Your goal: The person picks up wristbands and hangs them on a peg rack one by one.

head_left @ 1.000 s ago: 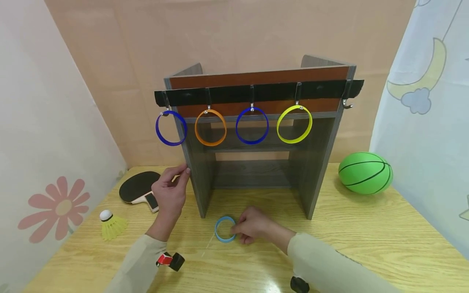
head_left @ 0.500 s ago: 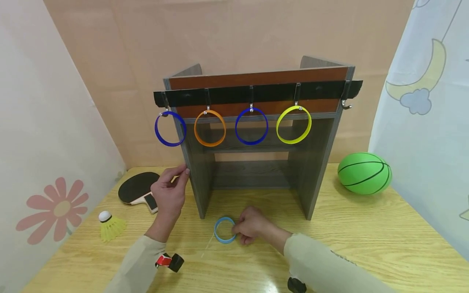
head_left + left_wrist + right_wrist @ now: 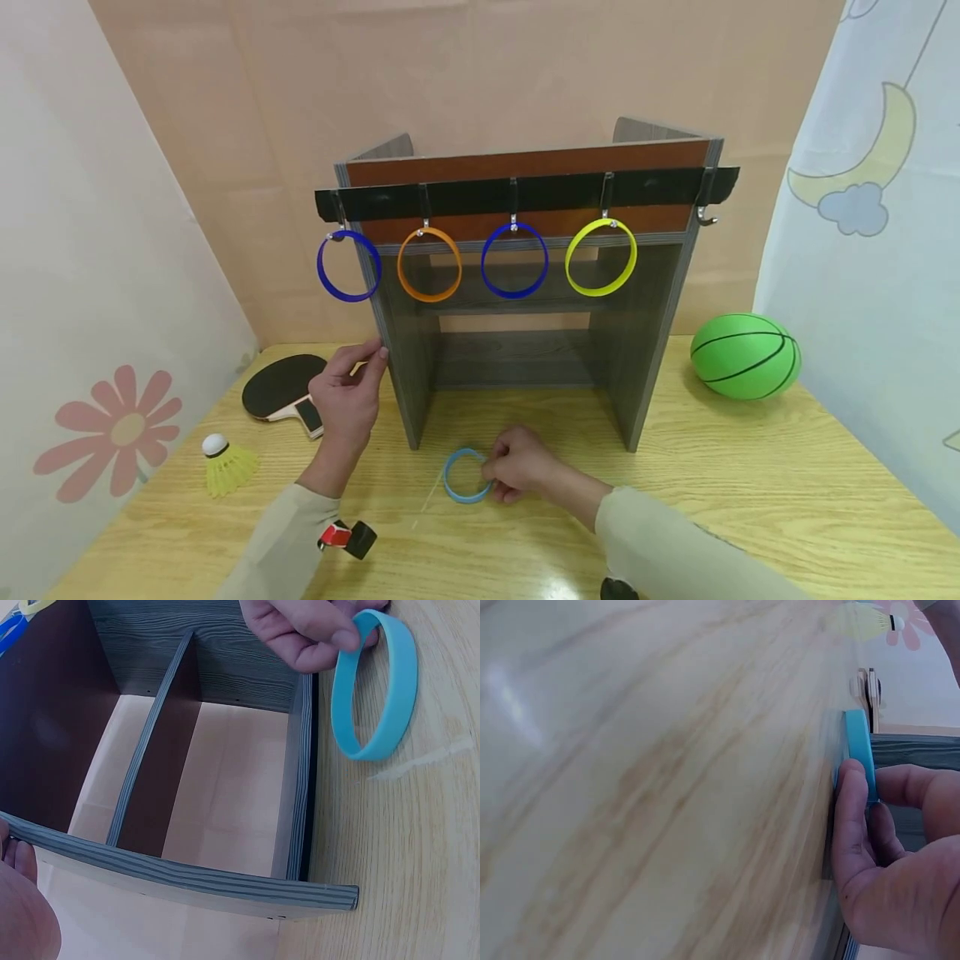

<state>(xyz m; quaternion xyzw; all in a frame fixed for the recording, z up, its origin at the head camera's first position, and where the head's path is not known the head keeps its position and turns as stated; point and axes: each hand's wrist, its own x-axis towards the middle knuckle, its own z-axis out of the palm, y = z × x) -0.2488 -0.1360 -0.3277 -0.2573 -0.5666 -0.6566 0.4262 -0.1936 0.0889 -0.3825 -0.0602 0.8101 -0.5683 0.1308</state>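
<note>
In the head view, my right hand [image 3: 521, 462] pinches the right side of a light blue ring [image 3: 447, 479] low over the table in front of a grey wooden shelf [image 3: 397, 367]. The right wrist view has the thumb and fingers on either side of this flat band [image 3: 861, 746]. My left hand [image 3: 347, 396] holds the front edge of the shelf's left panel between thumb and fingers. Along the shelf's black hook strip [image 3: 480, 193] hang a blue ring [image 3: 322, 275], an orange ring [image 3: 429, 297], another blue ring [image 3: 514, 294] and a yellow ring [image 3: 600, 292].
The rightmost hook [image 3: 707, 218] carries no ring. A green ball [image 3: 745, 357] sits on the table right of the shelf. To the left lie a black table tennis paddle [image 3: 281, 386] and a yellow shuttlecock [image 3: 230, 469]. Patterned cloths flank the table on both sides.
My right hand has shifted slightly to the right together with the light blue ring. The left hand stays on the shelf panel.
</note>
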